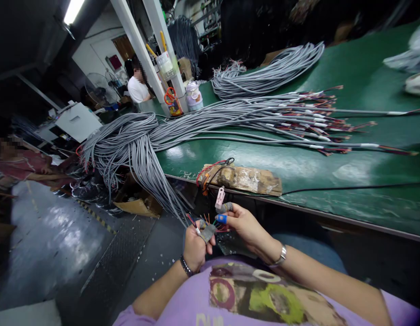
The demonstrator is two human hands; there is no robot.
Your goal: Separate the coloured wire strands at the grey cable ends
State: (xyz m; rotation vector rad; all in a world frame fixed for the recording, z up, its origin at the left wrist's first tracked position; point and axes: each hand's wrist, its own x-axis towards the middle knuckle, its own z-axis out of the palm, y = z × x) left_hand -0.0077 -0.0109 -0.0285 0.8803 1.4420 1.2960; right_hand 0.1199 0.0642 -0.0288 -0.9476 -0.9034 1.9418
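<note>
The gray cable [176, 206] runs up-left from the left hand [195, 246], whose grip clenches its stripped end below the green surface [332, 172]. The right hand [245, 224] pinches the fanned colored wires [210, 220].

The cables [135, 145] are grey, the table [366, 72] green, the wires [206, 220] at my left hand [194, 249] red, orange and green, the cap [221, 218] on my right hand [245, 226] blue, the tag [220, 198] pink, the scissors [169, 96] orange, and my shirt [193, 303] lilac with a maroon, green and tan print.
</note>
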